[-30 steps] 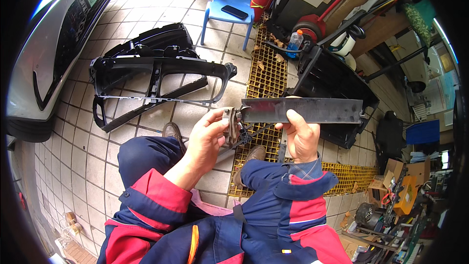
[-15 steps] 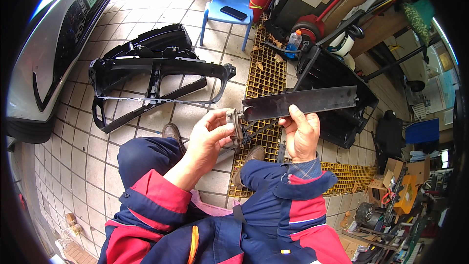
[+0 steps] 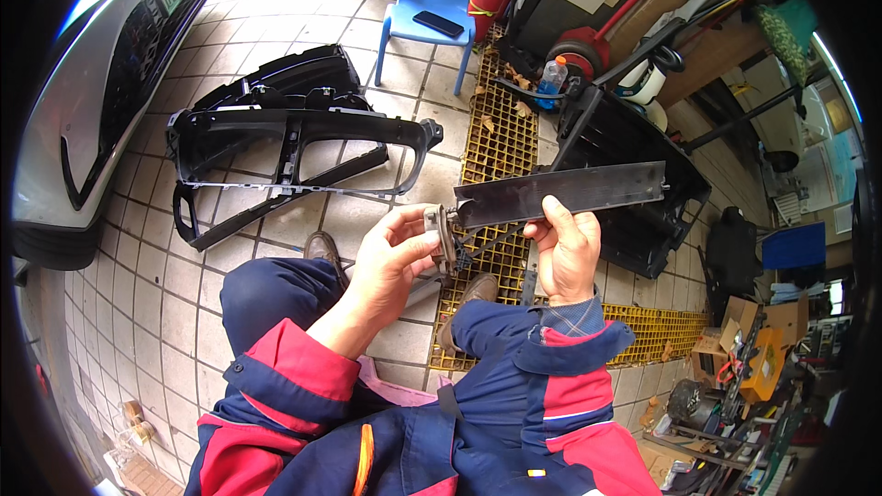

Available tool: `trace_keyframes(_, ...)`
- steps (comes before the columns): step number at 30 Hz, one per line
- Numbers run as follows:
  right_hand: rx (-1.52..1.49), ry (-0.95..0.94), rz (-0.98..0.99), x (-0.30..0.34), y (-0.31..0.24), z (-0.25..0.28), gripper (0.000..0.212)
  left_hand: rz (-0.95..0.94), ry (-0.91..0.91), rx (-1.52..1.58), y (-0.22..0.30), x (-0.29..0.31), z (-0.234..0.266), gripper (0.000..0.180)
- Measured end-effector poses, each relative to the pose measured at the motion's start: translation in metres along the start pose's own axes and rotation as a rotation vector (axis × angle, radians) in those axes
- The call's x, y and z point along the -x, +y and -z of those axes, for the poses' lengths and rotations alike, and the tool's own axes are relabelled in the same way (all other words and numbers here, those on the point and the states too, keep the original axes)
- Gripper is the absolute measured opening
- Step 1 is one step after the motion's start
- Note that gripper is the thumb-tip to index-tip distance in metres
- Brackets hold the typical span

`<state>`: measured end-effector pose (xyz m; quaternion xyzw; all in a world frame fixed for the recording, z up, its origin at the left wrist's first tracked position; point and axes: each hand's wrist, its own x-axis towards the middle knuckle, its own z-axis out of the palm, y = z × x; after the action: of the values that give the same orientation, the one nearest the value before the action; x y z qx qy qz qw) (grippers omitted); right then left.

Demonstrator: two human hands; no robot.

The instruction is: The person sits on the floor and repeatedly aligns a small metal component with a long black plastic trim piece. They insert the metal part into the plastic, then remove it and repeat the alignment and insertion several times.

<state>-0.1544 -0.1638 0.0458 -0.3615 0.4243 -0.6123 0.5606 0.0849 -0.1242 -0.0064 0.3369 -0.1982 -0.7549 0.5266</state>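
Above our knees, right hand (image 3: 565,253) grips the flat, matte black panel (image 3: 560,193); left hand (image 3: 390,262) pinches its end bracket (image 3: 441,234), possibly metal.

Person wears a navy work jacket with red panels at the forearms and cuffs, thin white piping at the seams. Checked blue shirt cuff shows at the right wrist. Navy trousers, brown shoes. An orange strip runs down the jacket front. Both hands bare.

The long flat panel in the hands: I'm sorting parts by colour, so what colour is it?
The long flat panel is dark grey to black, plain and unpatterned, shown in the head view.
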Motion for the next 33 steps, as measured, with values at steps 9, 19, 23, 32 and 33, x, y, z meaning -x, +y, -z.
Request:
trace_keyframes(9, -0.003, -0.011, 0.013, -0.0005, 0.0013, 0.0010, 0.012, 0.048, 0.017, 0.028, 0.0015, -0.0001, 0.0013, 0.050)
trace_keyframes(19, 0.021, -0.012, -0.008, -0.0007, 0.0009, 0.0014, 0.013, 0.006, -0.011, 0.007, 0.0047, 0.0028, -0.0037, 0.048)
trace_keyframes(23, 0.028, -0.015, -0.011, -0.0003, 0.0009, 0.0018, 0.014, 0.022, 0.011, 0.002, 0.0030, 0.0022, -0.0018, 0.046)
trace_keyframes(32, -0.005, -0.004, -0.010, -0.0011, -0.0002, 0.0010, 0.013, 0.006, 0.004, 0.028, 0.0038, 0.0015, -0.0029, 0.044)
trace_keyframes(33, 0.009, 0.032, -0.005, -0.0011, -0.0020, 0.0018, 0.012, -0.009, 0.016, 0.016, 0.0044, 0.0029, -0.0045, 0.043)
